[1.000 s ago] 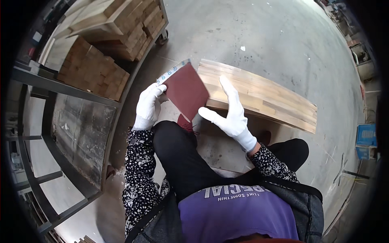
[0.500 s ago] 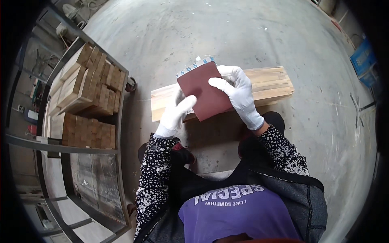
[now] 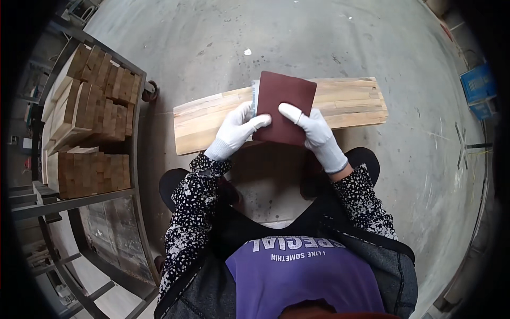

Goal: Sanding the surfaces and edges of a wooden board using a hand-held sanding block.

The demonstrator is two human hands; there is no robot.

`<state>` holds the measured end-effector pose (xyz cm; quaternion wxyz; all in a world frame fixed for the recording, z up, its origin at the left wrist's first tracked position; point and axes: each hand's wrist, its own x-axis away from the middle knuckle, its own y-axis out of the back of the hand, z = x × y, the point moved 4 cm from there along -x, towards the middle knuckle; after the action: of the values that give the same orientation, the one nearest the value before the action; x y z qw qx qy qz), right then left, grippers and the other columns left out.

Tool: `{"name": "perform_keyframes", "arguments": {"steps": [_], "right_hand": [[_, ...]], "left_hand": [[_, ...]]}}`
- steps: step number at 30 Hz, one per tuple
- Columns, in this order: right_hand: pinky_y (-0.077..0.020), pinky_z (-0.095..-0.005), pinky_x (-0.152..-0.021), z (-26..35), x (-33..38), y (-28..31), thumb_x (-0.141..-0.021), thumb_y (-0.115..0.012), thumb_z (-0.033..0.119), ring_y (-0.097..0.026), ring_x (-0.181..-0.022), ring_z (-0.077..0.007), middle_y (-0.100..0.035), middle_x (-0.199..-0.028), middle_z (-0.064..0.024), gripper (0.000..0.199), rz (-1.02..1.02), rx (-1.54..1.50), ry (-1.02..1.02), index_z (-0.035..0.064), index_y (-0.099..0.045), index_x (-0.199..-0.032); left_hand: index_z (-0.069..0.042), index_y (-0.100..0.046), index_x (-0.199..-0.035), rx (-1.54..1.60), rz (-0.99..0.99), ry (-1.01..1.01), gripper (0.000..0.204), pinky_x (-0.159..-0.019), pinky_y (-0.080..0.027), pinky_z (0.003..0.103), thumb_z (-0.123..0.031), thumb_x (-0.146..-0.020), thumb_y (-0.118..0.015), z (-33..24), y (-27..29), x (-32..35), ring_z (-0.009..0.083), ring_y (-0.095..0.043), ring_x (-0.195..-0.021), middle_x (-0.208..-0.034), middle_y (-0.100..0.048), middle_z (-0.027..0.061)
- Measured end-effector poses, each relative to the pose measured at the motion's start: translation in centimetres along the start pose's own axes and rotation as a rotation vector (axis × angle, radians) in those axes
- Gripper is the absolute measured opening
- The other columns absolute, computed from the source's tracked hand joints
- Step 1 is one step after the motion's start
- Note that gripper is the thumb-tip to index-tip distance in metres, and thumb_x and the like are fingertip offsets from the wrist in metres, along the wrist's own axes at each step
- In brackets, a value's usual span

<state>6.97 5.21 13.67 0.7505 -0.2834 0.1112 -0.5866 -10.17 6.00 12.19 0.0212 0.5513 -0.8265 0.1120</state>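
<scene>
A folded sheet of reddish-brown sandpaper (image 3: 284,101) is held up before me, its grit side showing and a strip of pale printed backing at its left edge. My left hand (image 3: 237,130), in a white glove, grips the lower left edge with the thumb on the front. The right hand (image 3: 314,130), gloved too, pinches the lower right part, thumb over the face and fingers behind, out of sight. Beyond and below the sheet lies a long, pale board of joined wood strips (image 3: 212,119), partly covered by the sandpaper and hands.
On my left stands a metal-framed cart (image 3: 139,212) with stacked wood blocks (image 3: 93,173) and a caster at its far corner. A blue box (image 3: 477,85) rests at the far right, near a dark metal stand (image 3: 465,146). Concrete floor (image 3: 297,32) stretches ahead.
The sandpaper has turned more upright, and less of its printed backing shows. The right hand has moved down along the sheet; the left has shifted slightly. The whole view has shifted a little.
</scene>
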Motion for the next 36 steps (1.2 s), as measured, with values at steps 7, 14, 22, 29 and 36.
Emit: {"name": "perform_keyframes", "arguments": {"steps": [7, 14, 22, 29, 36], "right_hand": [[-0.0412, -0.0379, -0.099, 5.2, -1.5, 3.7, -0.082, -0.063, 0.003, -0.055, -0.114, -0.029, -0.06, -0.122, -0.0155, 0.041, -0.284, 1.408, 0.886, 0.0073, -0.061, -0.123], [-0.0147, -0.059, -0.112, -8.5, -4.0, -0.1, -0.073, -0.063, 0.016, -0.036, -0.13, -0.0384, -0.046, -0.136, -0.0163, 0.065, -0.142, 2.08, 0.609, 0.0162, -0.048, -0.136], [-0.0074, -0.0596, -0.115, -20.1, -6.0, -15.8, -0.079, -0.062, 0.025, -0.029, -0.137, -0.0401, -0.039, -0.145, -0.0188, 0.059, 0.351, 1.868, 0.667, 0.0174, -0.048, -0.136], [-0.0136, -0.0554, -0.113, -6.4, -2.4, 4.3, -0.074, -0.063, 0.016, -0.034, -0.13, -0.035, -0.043, -0.138, -0.0137, 0.067, -0.237, 2.165, 0.522, 0.016, -0.046, -0.139], [-0.0169, -0.0597, -0.107, -6.7, -4.7, 4.7, -0.09, -0.052, 0.04, -0.036, -0.125, -0.0349, -0.045, -0.132, -0.013, 0.053, -0.643, 2.29, 0.283, 0.0172, -0.047, -0.137]], "left_hand": [[0.003, -0.042, -0.135, 0.06, -0.652, -0.36, 0.047, -0.096, -0.05, 0.043, -0.03, -0.101, -0.045, -6.0, 9.8, 4.3, 0.033, -0.059, -0.112, -0.124, -0.057, 0.0236], [0.009, -0.041, -0.133, 0.226, -0.873, -0.58, 0.052, -0.101, -0.045, 0.045, -0.032, -0.102, -0.042, -8.2, 14.0, 9.7, 0.0375, -0.055, -0.117, -0.127, -0.052, 0.0297], [0.008, -0.043, -0.132, 0.194, -0.943, -0.543, 0.05, -0.099, -0.047, 0.044, -0.031, -0.102, -0.042, -8.0, 15.2, 10.9, 0.0355, -0.057, -0.116, -0.125, -0.054, 0.0277], [0.009, -0.044, -0.131, 0.175, -0.975, -0.56, 0.049, -0.098, -0.048, 0.043, -0.03, -0.102, -0.042, -7.5, 16.3, 12.8, 0.0346, -0.058, -0.113, -0.123, -0.056, 0.0274], [0.01, -0.045, -0.13, 0.175, -0.969, -0.584, 0.049, -0.097, -0.048, 0.043, -0.03, -0.102, -0.043, -7.5, 16.9, 13.5, 0.035, -0.058, -0.113, -0.122, -0.057, 0.0273]]}}
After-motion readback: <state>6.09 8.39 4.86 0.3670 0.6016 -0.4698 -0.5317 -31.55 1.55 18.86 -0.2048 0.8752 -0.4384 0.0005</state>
